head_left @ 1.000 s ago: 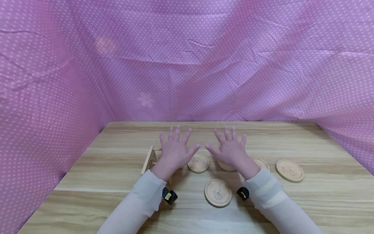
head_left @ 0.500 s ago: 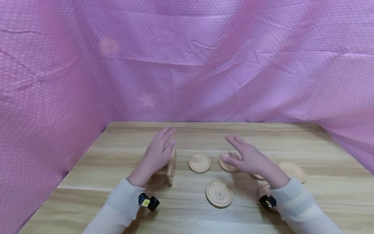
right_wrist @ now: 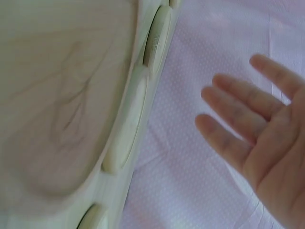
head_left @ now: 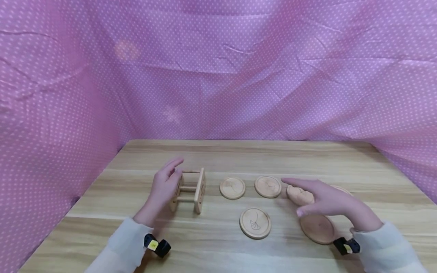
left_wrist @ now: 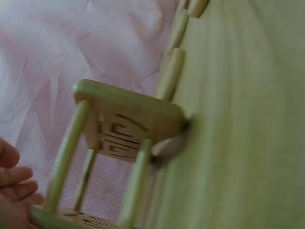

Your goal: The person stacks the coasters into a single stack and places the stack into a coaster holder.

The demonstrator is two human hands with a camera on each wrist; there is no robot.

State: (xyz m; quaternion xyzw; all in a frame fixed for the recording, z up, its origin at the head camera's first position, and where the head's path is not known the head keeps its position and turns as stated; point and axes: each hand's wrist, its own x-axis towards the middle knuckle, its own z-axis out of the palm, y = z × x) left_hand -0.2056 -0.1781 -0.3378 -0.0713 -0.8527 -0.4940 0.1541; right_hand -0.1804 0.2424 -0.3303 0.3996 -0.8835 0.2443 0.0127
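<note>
A small wooden coaster rack (head_left: 200, 191), with cut-out end panels joined by rods, stands at the left of the table. My left hand (head_left: 165, 185) is at its left panel, fingers loosely bent; in the left wrist view its fingertips (left_wrist: 21, 179) lie right beside the rack's near end. Over the right-hand coasters hovers my right hand (head_left: 329, 197), palm down with fingers extended and nothing in them. Under it lie a front coaster (head_left: 317, 229) and a back coaster (head_left: 298, 195), partly covered. A large coaster face (right_wrist: 62, 109) fills the left of the right wrist view.
Between the hands lie a leaf-engraved coaster (head_left: 255, 223) in front and two more behind, a left one (head_left: 232, 188) and a right one (head_left: 268, 187). Another coaster (head_left: 342, 189) peeks out behind the right hand. Pink dotted cloth (head_left: 218, 94) walls the wooden table (head_left: 218, 254).
Both hands, earlier spread side by side over the middle, have moved apart. The left has drawn back left to the rack; the right has moved right over the coasters. The coasters have not moved.
</note>
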